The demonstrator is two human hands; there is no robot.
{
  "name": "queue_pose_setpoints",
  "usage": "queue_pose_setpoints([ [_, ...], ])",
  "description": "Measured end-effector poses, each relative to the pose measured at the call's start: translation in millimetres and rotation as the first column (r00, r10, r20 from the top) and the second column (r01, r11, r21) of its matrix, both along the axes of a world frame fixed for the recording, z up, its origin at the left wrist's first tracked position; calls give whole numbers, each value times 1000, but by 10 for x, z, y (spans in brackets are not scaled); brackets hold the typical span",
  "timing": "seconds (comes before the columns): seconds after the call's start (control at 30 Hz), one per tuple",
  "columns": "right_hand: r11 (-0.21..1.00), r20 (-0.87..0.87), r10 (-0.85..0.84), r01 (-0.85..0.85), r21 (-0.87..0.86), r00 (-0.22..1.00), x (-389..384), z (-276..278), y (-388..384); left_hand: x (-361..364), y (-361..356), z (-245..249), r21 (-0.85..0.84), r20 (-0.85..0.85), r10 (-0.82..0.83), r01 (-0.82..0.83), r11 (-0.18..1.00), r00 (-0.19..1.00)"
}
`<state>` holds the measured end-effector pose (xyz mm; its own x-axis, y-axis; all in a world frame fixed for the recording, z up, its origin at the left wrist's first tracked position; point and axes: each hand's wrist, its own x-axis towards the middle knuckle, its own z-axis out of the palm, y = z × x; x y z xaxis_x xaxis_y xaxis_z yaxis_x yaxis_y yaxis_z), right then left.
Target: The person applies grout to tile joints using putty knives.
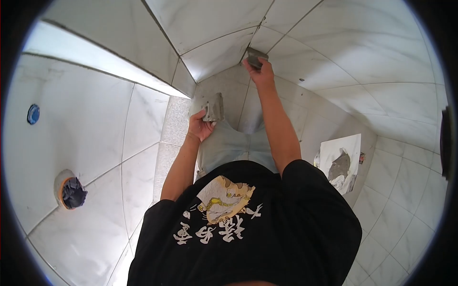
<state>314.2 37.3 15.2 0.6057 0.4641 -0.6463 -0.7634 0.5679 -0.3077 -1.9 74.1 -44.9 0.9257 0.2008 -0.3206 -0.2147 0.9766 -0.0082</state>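
Observation:
My right hand point(262, 75) is closed on a small grey flat block point(257, 56), perhaps a scraper or pad. The block lies right at the inside corner where the marbled wall tiles point(305, 57) meet. Lower and to the left, my left hand point(201, 127) grips a grey, mortar-smeared piece point(214, 107) with rough edges, its exact kind unclear. That piece is over the floor beside my knees. My forearms are bare, and both hands are apart from each other.
A white tile piece point(353, 147) with grey mortar on it stands at my right. On the left are an orange-rimmed pipe opening point(71, 193) stuffed with dark material and a blue cap point(33, 114). A tiled ledge point(177, 117) runs beside my left arm.

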Motion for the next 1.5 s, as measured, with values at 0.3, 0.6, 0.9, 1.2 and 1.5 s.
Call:
queue_pose_setpoints([
  [0.3,921,480,388,-345,-178,787,-473,896,-1064,280,-195,665,212,-301,114,-50,976,947],
  [0.6,791,641,608,283,-543,-468,-1059,1803,-1783,724,-525,1867,403,-190,119,-33,915,975],
  [0.9,797,463,604,516,-315,-649,-858,1773,-1771,506,-786,2260,560,-121,250,-141,816,961],
  [1.2,920,562,389,-337,-199,730,-877,2060,-2028,326,-580,2330,661,-24,353,-250,708,935],
  [1.5,870,283,464,-493,35,839,-1517,2187,-2131,572,-815,2248,682,14,464,-348,643,886],
])
